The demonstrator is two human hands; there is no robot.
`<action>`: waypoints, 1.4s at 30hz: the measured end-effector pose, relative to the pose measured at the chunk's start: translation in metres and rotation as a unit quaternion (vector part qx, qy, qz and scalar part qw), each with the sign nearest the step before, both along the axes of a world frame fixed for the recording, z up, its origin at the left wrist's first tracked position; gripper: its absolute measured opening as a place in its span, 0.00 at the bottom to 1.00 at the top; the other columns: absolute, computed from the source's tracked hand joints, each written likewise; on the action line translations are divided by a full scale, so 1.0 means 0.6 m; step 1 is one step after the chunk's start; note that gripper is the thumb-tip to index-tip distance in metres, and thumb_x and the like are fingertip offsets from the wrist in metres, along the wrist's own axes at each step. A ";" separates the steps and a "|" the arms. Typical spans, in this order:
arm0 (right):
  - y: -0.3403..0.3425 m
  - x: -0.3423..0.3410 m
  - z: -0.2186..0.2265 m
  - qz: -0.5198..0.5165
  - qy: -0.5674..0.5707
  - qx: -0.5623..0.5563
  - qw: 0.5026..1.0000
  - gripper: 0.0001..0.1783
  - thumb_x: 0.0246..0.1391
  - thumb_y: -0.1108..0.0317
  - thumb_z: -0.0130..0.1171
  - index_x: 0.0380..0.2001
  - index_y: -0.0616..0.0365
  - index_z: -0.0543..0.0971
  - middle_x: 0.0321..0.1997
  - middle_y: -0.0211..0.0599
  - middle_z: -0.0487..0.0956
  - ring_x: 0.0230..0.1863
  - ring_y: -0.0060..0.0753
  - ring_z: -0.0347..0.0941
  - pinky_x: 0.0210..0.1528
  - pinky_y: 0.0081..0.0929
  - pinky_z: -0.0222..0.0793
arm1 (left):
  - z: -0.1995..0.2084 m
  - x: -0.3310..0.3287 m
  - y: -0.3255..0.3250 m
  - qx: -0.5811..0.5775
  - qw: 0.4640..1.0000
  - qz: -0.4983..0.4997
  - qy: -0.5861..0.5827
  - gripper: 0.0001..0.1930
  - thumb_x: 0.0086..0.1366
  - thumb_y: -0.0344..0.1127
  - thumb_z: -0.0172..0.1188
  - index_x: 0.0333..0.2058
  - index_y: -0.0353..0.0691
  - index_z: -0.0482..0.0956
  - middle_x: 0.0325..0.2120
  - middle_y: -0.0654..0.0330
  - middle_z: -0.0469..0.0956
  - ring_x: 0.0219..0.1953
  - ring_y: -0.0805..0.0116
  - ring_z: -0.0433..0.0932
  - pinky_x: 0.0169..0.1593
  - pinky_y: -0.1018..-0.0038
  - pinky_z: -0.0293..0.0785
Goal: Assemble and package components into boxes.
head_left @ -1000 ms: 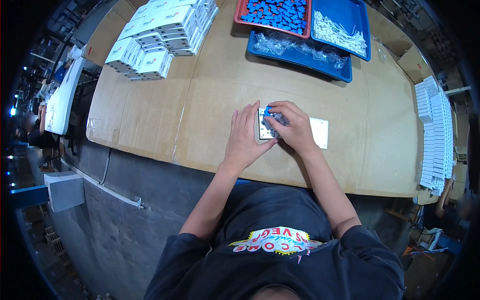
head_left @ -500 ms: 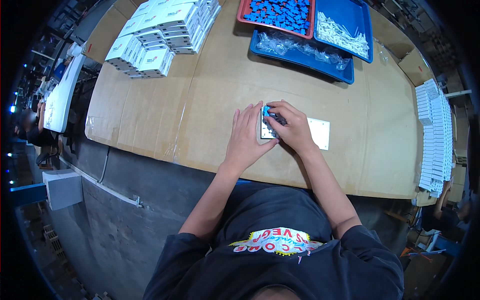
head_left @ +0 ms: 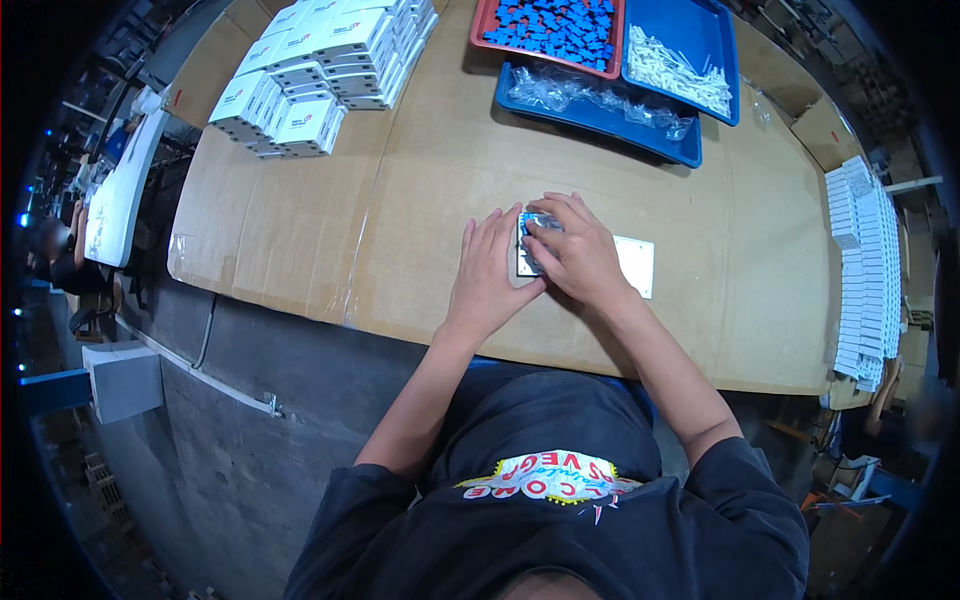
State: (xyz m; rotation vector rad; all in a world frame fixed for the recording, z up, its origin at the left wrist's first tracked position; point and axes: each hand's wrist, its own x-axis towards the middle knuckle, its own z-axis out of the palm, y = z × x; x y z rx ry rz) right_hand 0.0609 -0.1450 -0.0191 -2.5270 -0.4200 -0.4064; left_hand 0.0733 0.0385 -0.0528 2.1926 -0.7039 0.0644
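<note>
Though half-hidden, white piece (head_left: 525,264) between hands (head_left: 484,272) (head_left: 586,260)

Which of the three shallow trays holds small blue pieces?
The red rectangular tray, the only red one; the right-hand blue tray holds thin white pieces, the nearer blue tray crumpled clear plastic.

2 bare forearms (head_left: 418,405) angled inward, left hand (head_left: 487,268) outstretched, thumb spread, right hand (head_left: 583,255) curled, fingers bent

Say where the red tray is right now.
At the top of the head view, slightly right of centre, the red tray of small blue pieces sits just left of the blue tray of white sticks.
</note>
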 end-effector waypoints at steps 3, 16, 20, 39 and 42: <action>-0.008 -0.008 0.011 0.010 0.017 -0.047 0.999 0.14 0.60 0.63 0.65 0.45 0.58 0.88 0.59 0.43 0.79 0.66 0.50 0.72 0.74 0.56 0.62 | 0.005 -0.001 -0.002 -0.001 1.000 -0.005 -0.006 0.52 0.49 0.40 0.78 0.71 0.37 0.60 0.67 0.48 0.68 0.71 0.48 0.65 0.76 0.43 0.51; -0.185 -0.155 0.043 -0.086 0.194 0.046 0.976 0.26 0.54 0.64 0.72 0.56 0.57 0.82 0.67 0.46 0.75 0.71 0.51 0.68 0.69 0.40 0.68 | 0.024 -0.016 -0.008 0.058 0.997 0.033 -0.047 0.53 0.49 0.48 0.79 0.71 0.40 0.61 0.56 0.46 0.66 0.59 0.45 0.67 0.65 0.53 0.65; -0.183 -0.175 0.051 -0.089 0.183 0.047 0.978 0.23 0.54 0.62 0.72 0.52 0.57 0.84 0.66 0.47 0.77 0.69 0.50 0.69 0.66 0.37 0.70 | 0.020 -0.017 -0.008 0.081 0.996 0.024 -0.030 0.53 0.51 0.51 0.76 0.72 0.41 0.60 0.55 0.47 0.66 0.64 0.45 0.66 0.76 0.39 0.49; -0.163 -0.170 0.026 -0.123 0.112 0.048 0.985 0.28 0.52 0.59 0.75 0.54 0.58 0.82 0.66 0.50 0.74 0.65 0.54 0.72 0.65 0.42 0.71 | 0.049 -0.035 -0.007 -0.596 0.680 0.108 0.413 0.37 0.79 0.65 0.38 0.66 0.36 0.71 0.56 0.51 0.79 0.57 0.56 0.79 0.64 0.59 0.74; -0.148 -0.188 0.031 -0.112 0.126 0.019 0.985 0.31 0.47 0.61 0.78 0.56 0.55 0.82 0.67 0.46 0.74 0.68 0.53 0.70 0.68 0.42 0.69 | 0.057 -0.035 -0.003 -0.619 0.622 0.079 0.474 0.38 0.78 0.66 0.39 0.65 0.36 0.71 0.55 0.49 0.79 0.56 0.55 0.79 0.60 0.60 0.77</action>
